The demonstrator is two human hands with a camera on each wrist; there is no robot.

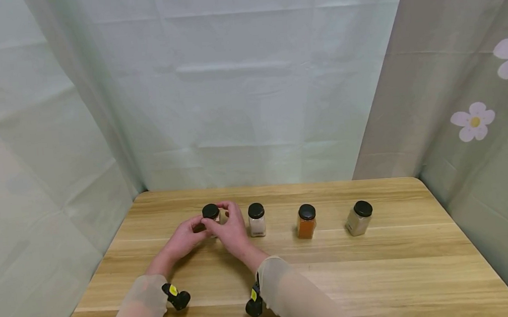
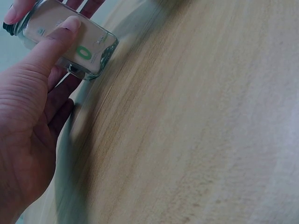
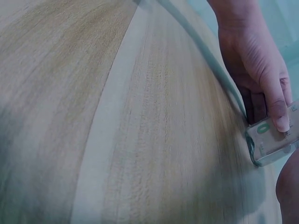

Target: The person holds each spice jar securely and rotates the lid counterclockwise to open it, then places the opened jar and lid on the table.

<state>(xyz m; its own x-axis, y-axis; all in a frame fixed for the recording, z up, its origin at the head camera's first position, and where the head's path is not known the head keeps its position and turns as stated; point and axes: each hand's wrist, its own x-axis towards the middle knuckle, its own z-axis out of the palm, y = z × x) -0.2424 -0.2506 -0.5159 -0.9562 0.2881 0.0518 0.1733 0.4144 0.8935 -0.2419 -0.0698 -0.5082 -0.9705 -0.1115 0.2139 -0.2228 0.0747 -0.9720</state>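
Fabric of a thin pale sleeve [image 1: 133, 307] covers my left forearm, and a small black camera [image 1: 179, 298] sits at that wrist. My left hand [image 1: 187, 237] grips a clear square jar [image 2: 84, 51], the thumb pressing its face beside a green mark. This jar is between my two hands; I cannot tell whether its base touches the wooden desk [image 1: 380, 278]. Its black lid [image 1: 211, 211] is on, and my right hand [image 1: 234, 232] curls thumb and fingers round that top end. A second camera [image 1: 254, 305] hangs at my right wrist. Just right of that hand stands a white-filled jar [image 1: 257, 226], then farther out an orange-filled jar [image 1: 306, 228], and well apart from both hands a beige-filled jar [image 1: 357, 224], all three black-capped.
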